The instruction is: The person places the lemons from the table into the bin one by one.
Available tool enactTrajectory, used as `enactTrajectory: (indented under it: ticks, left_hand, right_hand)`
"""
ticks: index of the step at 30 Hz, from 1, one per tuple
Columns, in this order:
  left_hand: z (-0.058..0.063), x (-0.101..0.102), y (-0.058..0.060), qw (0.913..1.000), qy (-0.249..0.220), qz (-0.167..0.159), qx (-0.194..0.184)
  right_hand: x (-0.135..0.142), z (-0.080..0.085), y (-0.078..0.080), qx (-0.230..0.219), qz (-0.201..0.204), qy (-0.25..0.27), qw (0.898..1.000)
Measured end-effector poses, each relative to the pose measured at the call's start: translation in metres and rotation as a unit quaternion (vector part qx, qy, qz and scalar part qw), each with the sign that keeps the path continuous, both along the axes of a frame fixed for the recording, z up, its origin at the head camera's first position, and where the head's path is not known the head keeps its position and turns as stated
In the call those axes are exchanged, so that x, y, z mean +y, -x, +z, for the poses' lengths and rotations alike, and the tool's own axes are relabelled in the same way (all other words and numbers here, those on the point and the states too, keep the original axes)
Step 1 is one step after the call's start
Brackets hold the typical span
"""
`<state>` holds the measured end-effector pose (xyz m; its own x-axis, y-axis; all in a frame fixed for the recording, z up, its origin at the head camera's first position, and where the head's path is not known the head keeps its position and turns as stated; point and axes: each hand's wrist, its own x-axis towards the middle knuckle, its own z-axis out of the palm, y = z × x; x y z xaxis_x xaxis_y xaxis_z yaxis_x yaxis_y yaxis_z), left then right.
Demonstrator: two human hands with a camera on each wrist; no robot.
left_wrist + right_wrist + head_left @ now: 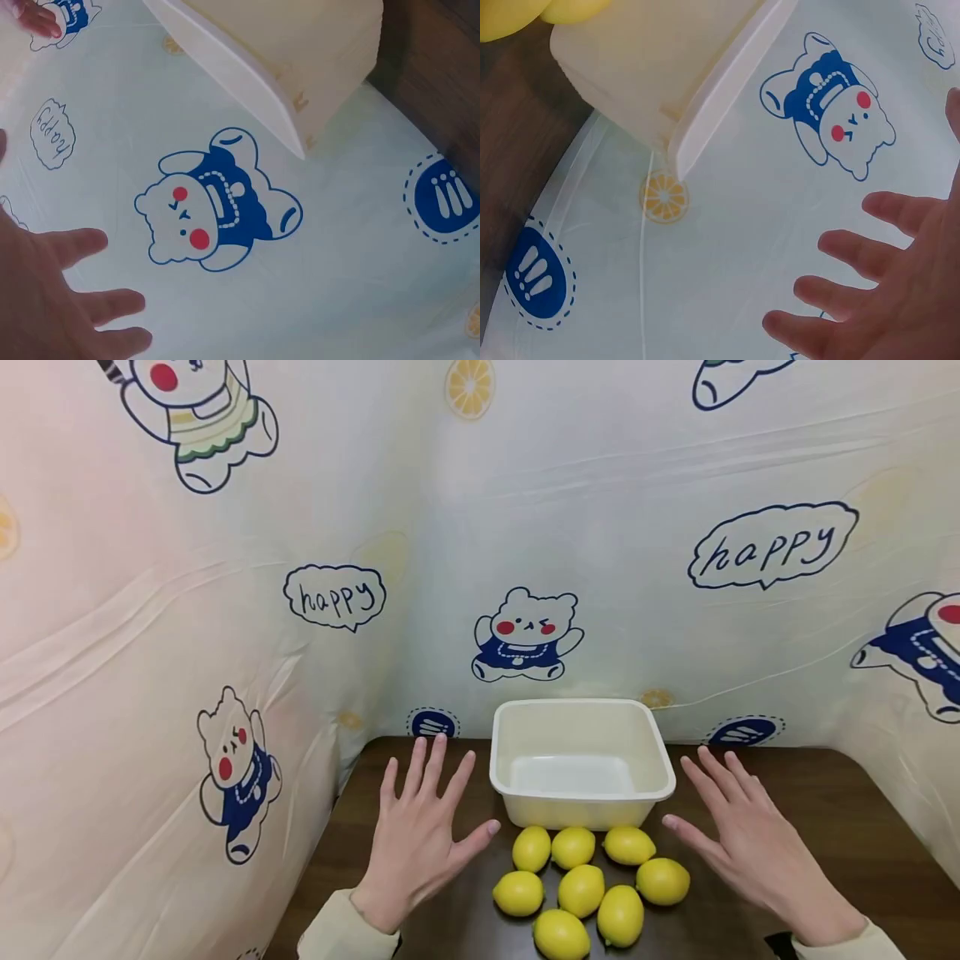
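A white plastic basin stands at the back of the table, with bare inner walls and floor. Several yellow lemons lie loosely grouped on the wood in front of it. On the left of the basin and lemons, my left hand is spread with its fingers apart, holding nothing. My right hand is spread likewise on the other side, its thumb near the rightmost lemons. Both wrist views show straight fingers beside the basin, whose side wall appears in the left one.
The dark wooden table meets a pale cloth printed with bears and "happy" bubbles, which hangs behind it and along both sides. Cream sleeves cover the forearms.
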<state>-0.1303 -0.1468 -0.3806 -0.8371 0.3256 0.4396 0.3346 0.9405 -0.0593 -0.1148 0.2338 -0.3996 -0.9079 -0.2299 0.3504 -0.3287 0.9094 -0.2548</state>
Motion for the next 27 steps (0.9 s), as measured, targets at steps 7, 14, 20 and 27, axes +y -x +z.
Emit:
enactTrajectory:
  ticks: [7,14,20,27]
  left_hand:
    - [0.001,0.0,0.004,0.9987,-0.046,-0.019,-0.01]
    - [-0.007,-0.005,0.014,0.9712,-0.232,-0.051,0.012]
    - [-0.02,-0.011,0.023,0.9375,-0.343,-0.056,0.013]
    - [-0.04,-0.009,0.037,0.8715,-0.483,-0.031,-0.077]
  right_hand:
    - [-0.002,0.006,-0.001,0.006,-0.002,0.038,0.999]
    - [-0.005,-0.005,-0.006,0.12,0.008,0.137,0.983]
    - [-0.005,-0.023,-0.013,0.146,-0.002,0.173,0.974]
    - [-0.009,-0.035,-0.012,0.149,0.032,0.183,0.971]
